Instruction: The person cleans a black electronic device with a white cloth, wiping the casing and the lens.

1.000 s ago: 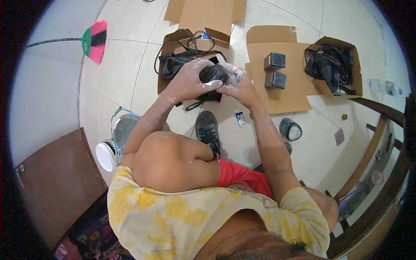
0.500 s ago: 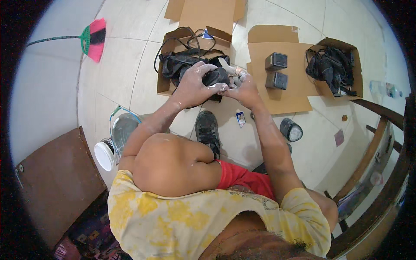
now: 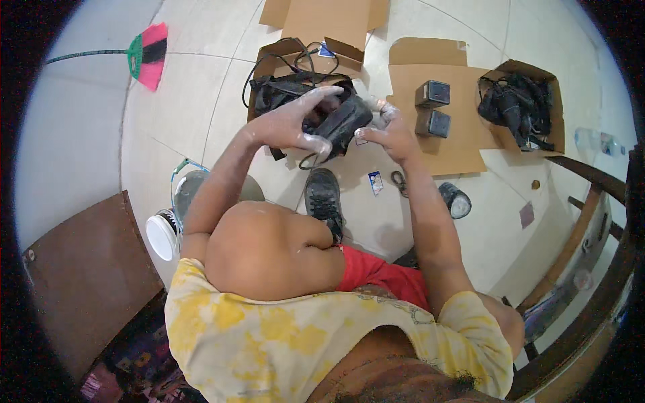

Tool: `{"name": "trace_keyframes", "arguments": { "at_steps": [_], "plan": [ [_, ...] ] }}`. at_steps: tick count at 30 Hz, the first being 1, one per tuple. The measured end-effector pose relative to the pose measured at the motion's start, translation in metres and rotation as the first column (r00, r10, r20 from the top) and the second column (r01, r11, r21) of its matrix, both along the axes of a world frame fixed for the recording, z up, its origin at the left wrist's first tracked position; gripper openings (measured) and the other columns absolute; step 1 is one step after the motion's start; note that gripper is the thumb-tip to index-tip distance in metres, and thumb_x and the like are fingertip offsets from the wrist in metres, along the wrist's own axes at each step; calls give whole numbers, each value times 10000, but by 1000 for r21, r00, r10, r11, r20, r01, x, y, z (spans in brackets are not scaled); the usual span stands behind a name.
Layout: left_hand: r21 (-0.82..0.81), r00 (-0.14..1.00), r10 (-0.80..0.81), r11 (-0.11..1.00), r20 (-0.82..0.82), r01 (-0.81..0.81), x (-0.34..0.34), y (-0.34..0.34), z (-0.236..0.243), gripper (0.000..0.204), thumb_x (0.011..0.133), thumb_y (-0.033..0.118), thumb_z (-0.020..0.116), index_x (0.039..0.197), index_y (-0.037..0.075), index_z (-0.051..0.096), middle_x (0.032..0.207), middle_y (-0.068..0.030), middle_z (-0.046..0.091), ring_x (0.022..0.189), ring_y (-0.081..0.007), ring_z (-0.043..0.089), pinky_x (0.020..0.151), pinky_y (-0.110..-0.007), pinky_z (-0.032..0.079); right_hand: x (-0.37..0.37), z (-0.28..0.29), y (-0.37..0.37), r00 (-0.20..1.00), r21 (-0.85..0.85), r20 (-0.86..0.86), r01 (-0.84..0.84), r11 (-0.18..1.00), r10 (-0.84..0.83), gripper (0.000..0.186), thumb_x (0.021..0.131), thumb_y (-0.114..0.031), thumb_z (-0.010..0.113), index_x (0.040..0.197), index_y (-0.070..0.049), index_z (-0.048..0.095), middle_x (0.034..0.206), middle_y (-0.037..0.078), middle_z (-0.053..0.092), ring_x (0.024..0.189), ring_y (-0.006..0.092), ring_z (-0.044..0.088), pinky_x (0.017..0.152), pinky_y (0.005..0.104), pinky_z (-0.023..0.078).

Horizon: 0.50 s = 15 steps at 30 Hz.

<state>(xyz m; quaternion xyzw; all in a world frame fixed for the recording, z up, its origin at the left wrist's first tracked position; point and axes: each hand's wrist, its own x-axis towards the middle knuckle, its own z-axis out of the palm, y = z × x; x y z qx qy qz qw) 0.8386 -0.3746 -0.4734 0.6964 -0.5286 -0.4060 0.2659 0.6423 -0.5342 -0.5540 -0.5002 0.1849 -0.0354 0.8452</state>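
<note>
A black, oblong, case-like object (image 3: pixel 345 125) is held between my two hands above an open cardboard box (image 3: pixel 259 65); its exact kind is unclear. My left hand (image 3: pixel 290 123), dusted with white, curls around its left side, thumb below and fingers above. From the right, the thumb and fingers of my right hand (image 3: pixel 390 131) press on its other end; those fingers are whitened too. A thin dark loop (image 3: pixel 308 162) hangs beneath the object. Inside the box behind my hands lie black straps and cables (image 3: pixel 285 87), partly covered by my left hand.
Two black blocks (image 3: pixel 432 94) rest on flattened cardboard (image 3: pixel 403 80). A second box (image 3: pixel 555 101) holds black gear. On the tiles lie a small card (image 3: pixel 375 183), a dark clip (image 3: pixel 399 181) and a black cylinder (image 3: pixel 455 201). Buckets (image 3: pixel 160 236) stand left; a pink broom (image 3: pixel 153 57) lies farther off.
The black object has turned and come nearer, showing its long side. My left hand has shifted left and opened wider around it; my right hand has moved slightly right. A dark clip is now uncovered.
</note>
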Motion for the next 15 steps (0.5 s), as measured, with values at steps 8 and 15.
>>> {"name": "trace_keyframes", "arguments": {
  "at_steps": [8, 15],
  "plan": [
    [-65, 755, -386, 870, 530, 490, -13, -36, 14, 1158, 567, 243, 849, 1516, 61, 210, 1549, -197, 244, 1419, -381, 282, 1179, -475, 264, 1, -19, -18, 987, 19, 154, -58, 998, 55, 692, 796, -91, 771, 1393, 3, 433, 1292, 80, 573, 1195, 185, 532, 1039, 345, 423],
    [-141, 747, -254, 896, 614, 421, -16, -36, 17, 1116, 526, 278, 904, 1443, 61, 305, 1520, -221, 290, 1387, -403, 332, 1153, -456, 317, -3, -22, 0, 986, 238, 47, 142, 961, -157, 632, 865, -124, 715, 1408, -10, 413, 1198, 60, 608, 1044, 147, 590, 886, 283, 493]
  ]
}}
